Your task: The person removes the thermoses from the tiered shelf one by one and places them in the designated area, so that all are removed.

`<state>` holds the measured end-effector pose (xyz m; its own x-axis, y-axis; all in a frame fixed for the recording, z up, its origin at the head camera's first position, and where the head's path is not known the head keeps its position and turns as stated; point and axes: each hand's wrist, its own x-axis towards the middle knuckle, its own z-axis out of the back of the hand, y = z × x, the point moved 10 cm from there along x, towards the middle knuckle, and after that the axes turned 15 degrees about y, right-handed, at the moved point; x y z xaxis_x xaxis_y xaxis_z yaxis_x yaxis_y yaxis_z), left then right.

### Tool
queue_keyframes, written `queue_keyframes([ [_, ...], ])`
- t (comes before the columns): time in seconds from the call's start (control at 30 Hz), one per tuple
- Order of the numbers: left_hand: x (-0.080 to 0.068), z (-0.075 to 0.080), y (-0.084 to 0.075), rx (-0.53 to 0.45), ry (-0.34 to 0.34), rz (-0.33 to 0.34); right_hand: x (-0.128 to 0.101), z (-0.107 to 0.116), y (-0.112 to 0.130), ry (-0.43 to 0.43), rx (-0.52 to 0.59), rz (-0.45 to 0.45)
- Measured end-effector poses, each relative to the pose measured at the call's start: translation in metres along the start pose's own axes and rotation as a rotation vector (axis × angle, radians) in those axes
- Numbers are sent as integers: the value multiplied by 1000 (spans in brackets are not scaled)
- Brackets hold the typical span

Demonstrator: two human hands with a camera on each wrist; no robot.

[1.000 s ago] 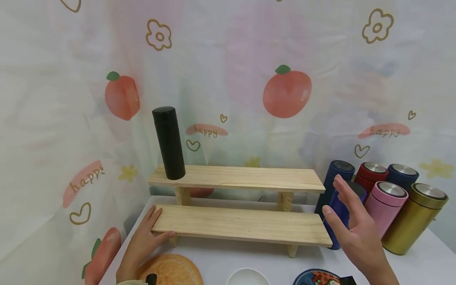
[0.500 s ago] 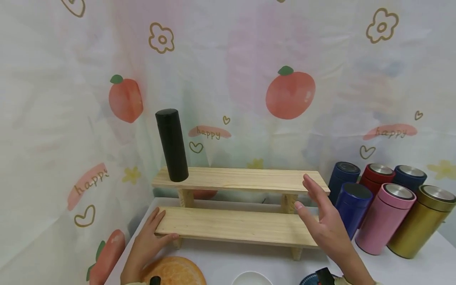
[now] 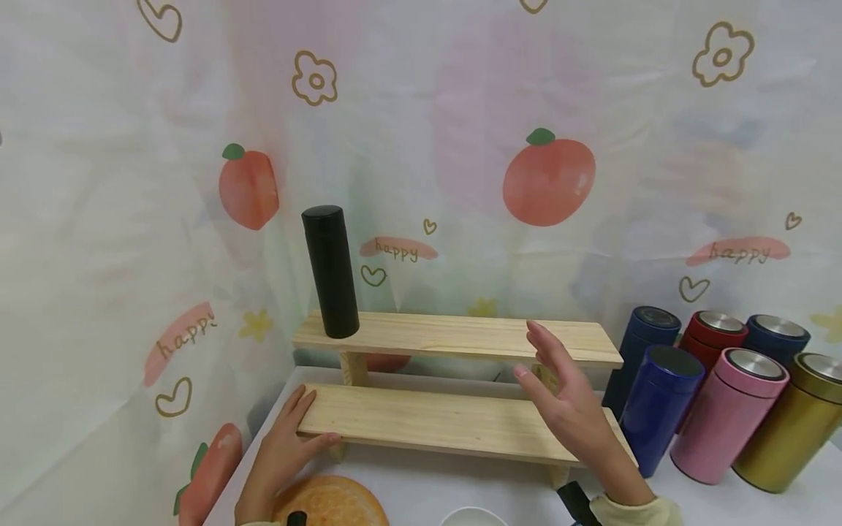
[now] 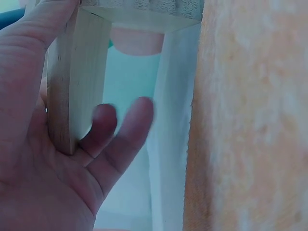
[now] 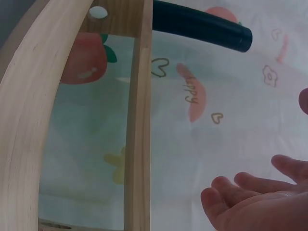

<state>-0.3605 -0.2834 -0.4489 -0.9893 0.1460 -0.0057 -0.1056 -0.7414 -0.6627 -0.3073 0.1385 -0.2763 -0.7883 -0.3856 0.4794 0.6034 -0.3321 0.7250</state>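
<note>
A person's left hand grips the left end of the lower plank of a two-tier wooden shelf standing on a white desk. The thumb lies under the front edge of the plank and the other digits rest along its end; in the left wrist view the fingers curl round a pale wooden leg beneath the plank, with the thumb laid over the top.

The right hand hovers over the right part of the lower plank, palm turned to the left, fingers straight and slightly spread, holding nothing. The right wrist view shows its fingers open in the air, apart from the wood beside them.

A tall black flask stands upright at the left end of the upper plank. To the right of the shelf, on the desk, stands a cluster of squat flasks: two dark blue ones nearest the shelf, then a pink one, a gold one, a red one and another blue one behind. An orange round cushion lies at the near edge, just below the left hand. A printed curtain with peaches, hearts and flowers hangs behind the desk.
</note>
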Motion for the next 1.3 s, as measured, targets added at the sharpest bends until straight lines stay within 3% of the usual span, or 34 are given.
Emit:
queue_keyframes([
  [0.4,-1,2,-5,-29,-37,-90,25,-23,-2,82,39,-43],
  [0.57,-2,2,-6,-34,-55,-106,41,-33,1,119,125,-27],
  [0.93,1,0,-1,-70,-25,-64,75,-56,12,210,293,-45],
  [1.3,1,0,-2,-66,-27,-75,101,-77,-1,263,343,-146],
])
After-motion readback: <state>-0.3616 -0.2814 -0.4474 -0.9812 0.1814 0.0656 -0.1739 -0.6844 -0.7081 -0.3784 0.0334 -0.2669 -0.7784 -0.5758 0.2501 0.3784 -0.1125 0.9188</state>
